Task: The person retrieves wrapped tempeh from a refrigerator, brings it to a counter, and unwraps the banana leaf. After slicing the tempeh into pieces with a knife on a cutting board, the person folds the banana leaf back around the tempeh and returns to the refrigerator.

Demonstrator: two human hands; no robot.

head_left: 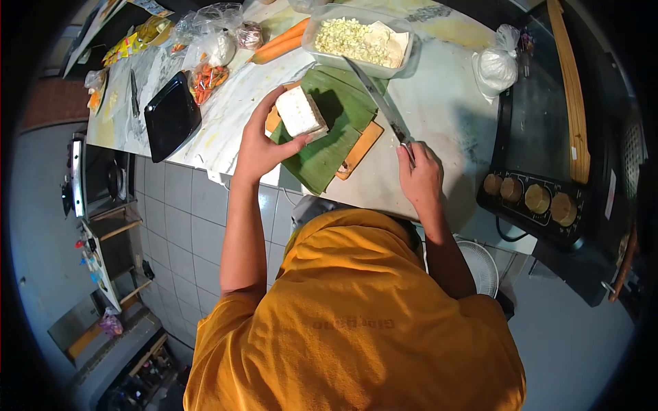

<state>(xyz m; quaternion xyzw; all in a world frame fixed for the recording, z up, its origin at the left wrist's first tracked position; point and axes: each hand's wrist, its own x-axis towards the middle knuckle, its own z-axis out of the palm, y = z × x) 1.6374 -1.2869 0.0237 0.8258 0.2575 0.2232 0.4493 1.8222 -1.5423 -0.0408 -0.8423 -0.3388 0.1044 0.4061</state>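
My left hand (264, 137) grips a white block (299, 113) with thumb and fingers on its sides, over a green banana leaf (312, 161). Beneath the leaf lies a wooden board (363, 147), of which only parts show. My right hand (420, 175) is closed round the handle of a knife (381, 103). The blade points up and left, across the leaf's right edge, its tip near a clear plastic container (410, 55) that holds small pale cubes (346, 40) and larger pale pieces (387, 44).
Carrots (281, 46) lie left of the container. Farther left are bagged chillies (205, 82), a black tray (171, 116) and another knife (134, 92). A bag of white powder (495, 70) stands on the right, beside a black oven (541, 185) with several knobs.
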